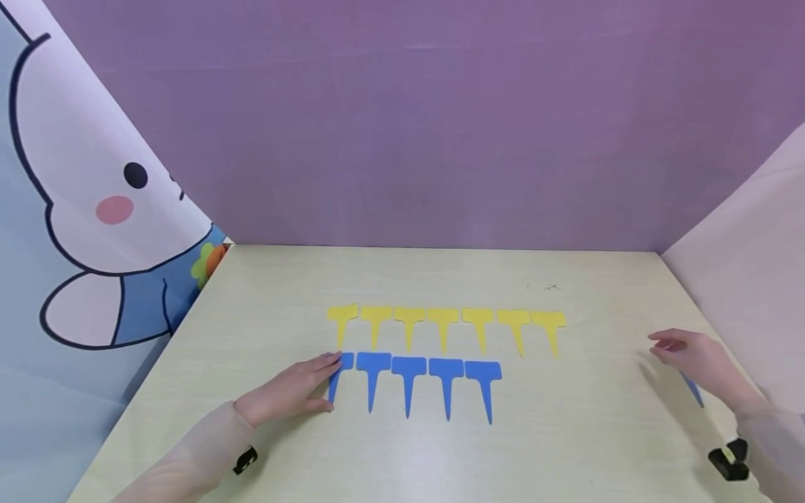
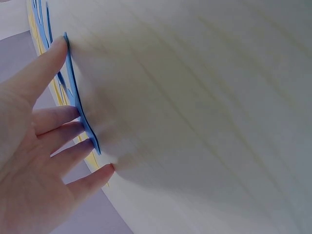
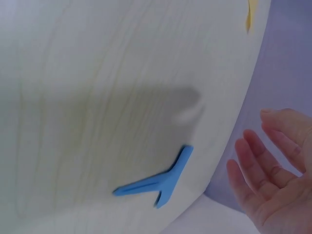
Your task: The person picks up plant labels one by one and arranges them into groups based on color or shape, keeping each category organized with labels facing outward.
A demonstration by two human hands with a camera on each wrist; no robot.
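A row of blue T-shaped plant labels [image 1: 409, 370] lies on the table, stems toward me. My left hand [image 1: 292, 391] rests at the leftmost blue label [image 1: 339, 374], fingertips on its head and thumb beside its pointed end. In the left wrist view, the fairly straight fingers and thumb touch that label [image 2: 78, 100] along its length. My right hand [image 1: 694, 360] hovers at the table's right side, fingers loosely bent and holding nothing. Partly hidden beneath it is another blue label [image 1: 693, 390]; the right wrist view shows this label [image 3: 168, 180] lying apart from the fingers.
Behind the blue row runs a row of several yellow T-shaped plant labels [image 1: 443, 318]. The pale wooden table [image 1: 566, 447] meets a purple backdrop [image 1: 440, 126] at the back. A cartoon-printed cloth [image 1: 94, 230] hangs at the left and a pale cloth [image 1: 755, 265] at the right.
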